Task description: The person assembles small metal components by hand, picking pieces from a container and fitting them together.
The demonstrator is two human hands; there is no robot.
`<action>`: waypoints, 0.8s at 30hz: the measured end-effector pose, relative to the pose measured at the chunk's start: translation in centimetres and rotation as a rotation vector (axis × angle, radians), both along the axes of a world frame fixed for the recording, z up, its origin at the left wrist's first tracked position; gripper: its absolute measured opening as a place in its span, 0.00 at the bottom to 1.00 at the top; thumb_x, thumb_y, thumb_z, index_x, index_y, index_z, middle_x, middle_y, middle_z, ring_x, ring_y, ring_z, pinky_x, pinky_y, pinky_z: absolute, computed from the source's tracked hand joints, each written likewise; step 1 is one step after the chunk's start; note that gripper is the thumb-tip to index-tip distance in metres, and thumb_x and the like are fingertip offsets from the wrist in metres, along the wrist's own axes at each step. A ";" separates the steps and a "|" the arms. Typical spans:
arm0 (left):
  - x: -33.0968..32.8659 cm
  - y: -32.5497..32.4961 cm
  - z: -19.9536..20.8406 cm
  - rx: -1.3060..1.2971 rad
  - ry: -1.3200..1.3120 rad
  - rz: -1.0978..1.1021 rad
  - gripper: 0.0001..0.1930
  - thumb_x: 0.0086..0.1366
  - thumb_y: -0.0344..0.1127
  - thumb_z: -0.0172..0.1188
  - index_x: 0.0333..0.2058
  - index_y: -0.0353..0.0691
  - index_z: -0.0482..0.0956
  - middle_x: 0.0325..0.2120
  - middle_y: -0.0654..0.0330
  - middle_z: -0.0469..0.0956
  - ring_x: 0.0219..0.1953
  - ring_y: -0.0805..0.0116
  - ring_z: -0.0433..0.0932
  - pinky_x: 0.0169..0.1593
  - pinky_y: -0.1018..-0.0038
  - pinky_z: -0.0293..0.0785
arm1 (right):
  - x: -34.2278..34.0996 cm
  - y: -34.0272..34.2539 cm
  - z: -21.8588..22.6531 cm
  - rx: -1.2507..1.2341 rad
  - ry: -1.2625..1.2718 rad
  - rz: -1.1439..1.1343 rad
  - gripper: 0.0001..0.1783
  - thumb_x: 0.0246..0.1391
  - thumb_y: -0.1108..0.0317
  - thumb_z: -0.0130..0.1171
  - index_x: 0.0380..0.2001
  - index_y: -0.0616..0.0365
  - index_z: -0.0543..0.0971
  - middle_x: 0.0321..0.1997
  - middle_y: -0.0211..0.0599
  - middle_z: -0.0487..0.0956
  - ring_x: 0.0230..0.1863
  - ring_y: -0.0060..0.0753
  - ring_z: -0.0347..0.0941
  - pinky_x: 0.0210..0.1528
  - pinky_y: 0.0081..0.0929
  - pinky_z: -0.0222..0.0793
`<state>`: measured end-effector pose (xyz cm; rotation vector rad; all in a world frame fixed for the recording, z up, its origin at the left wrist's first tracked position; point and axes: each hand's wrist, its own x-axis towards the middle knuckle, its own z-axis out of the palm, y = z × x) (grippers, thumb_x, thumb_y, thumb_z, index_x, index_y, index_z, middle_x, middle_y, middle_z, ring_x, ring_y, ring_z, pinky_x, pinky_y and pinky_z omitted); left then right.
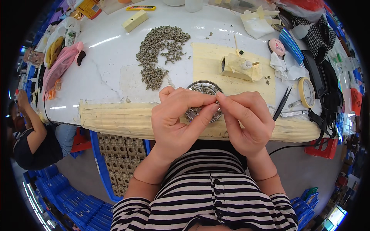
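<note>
Both hands meet over a round metal dish (pixel 203 83) near the table's front edge. My left hand (pixel 179 115) is closed in a pinch, thumb against forefinger. Close beside it, my right hand (pixel 248 121) pinches too, its fingertips touching those of the left. A tiny part seems to sit between the fingertips, but it is too small to name. Small metal parts (pixel 206 89) lie in the dish, partly hidden by the hands. Beyond the left hand spreads a large heap of small grey metal parts (pixel 148 57).
A tape-wrapped block (pixel 241 67) with a thin stick stands on yellow paper (pixel 204 57). To the right lie black tweezers (pixel 282 103) and a tape roll (pixel 306 92). A pink mesh fan-like thing (pixel 63 71) is at left. Below, a blue tray (pixel 101 165) holds metal pieces. Another person (pixel 36 142) sits left.
</note>
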<state>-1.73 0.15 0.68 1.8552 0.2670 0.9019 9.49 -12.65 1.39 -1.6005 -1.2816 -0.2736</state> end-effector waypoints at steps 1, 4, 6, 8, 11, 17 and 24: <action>0.0 0.0 0.1 -0.005 0.007 -0.004 0.06 0.55 0.27 0.72 0.33 0.41 0.86 0.28 0.66 0.85 0.29 0.78 0.77 0.42 0.75 0.57 | 0.1 0.0 0.0 -0.001 -0.016 0.001 0.23 0.38 0.83 0.69 0.43 0.59 0.87 0.32 0.34 0.81 0.31 0.35 0.76 0.31 0.26 0.72; -0.3 0.4 0.1 -0.009 0.024 -0.050 0.07 0.54 0.26 0.72 0.32 0.41 0.86 0.28 0.65 0.85 0.29 0.77 0.78 0.41 0.76 0.60 | 0.2 -0.1 0.0 -0.004 -0.038 0.017 0.23 0.38 0.83 0.69 0.42 0.58 0.87 0.33 0.34 0.81 0.31 0.34 0.76 0.31 0.26 0.72; -0.5 0.4 0.0 -0.113 0.015 -0.088 0.08 0.53 0.25 0.73 0.32 0.40 0.86 0.28 0.64 0.84 0.29 0.75 0.78 0.40 0.76 0.63 | 0.3 -0.1 0.2 -0.010 -0.016 0.046 0.22 0.37 0.83 0.69 0.41 0.58 0.87 0.33 0.33 0.81 0.31 0.34 0.76 0.31 0.26 0.72; -0.8 0.0 0.0 -0.318 -0.011 -0.123 0.10 0.51 0.24 0.74 0.33 0.39 0.86 0.28 0.62 0.83 0.30 0.73 0.78 0.38 0.76 0.67 | 0.2 -0.2 0.3 -0.029 0.026 0.081 0.20 0.39 0.82 0.69 0.41 0.58 0.87 0.33 0.34 0.81 0.31 0.34 0.77 0.32 0.27 0.72; -0.7 -0.3 0.2 -0.321 -0.076 -0.070 0.12 0.49 0.23 0.76 0.34 0.39 0.86 0.28 0.61 0.82 0.31 0.69 0.78 0.35 0.76 0.70 | 0.0 -0.6 0.7 -0.072 0.223 0.149 0.17 0.45 0.83 0.67 0.41 0.60 0.86 0.33 0.36 0.82 0.33 0.34 0.78 0.33 0.26 0.73; -0.2 0.4 -0.1 0.382 -0.120 0.104 0.15 0.46 0.32 0.77 0.36 0.45 0.87 0.28 0.68 0.82 0.29 0.70 0.74 0.35 0.73 0.67 | -0.4 -1.3 0.9 -0.086 0.803 0.327 0.12 0.59 0.82 0.57 0.44 0.66 0.83 0.39 0.41 0.81 0.38 0.27 0.78 0.42 0.23 0.75; -0.4 0.4 0.2 0.606 -0.067 0.189 0.17 0.42 0.35 0.78 0.35 0.44 0.88 0.29 0.68 0.82 0.33 0.68 0.73 0.37 0.73 0.67 | 0.0 -1.8 0.6 -0.085 1.106 0.457 0.11 0.64 0.78 0.55 0.46 0.69 0.81 0.42 0.38 0.81 0.41 0.23 0.77 0.47 0.21 0.75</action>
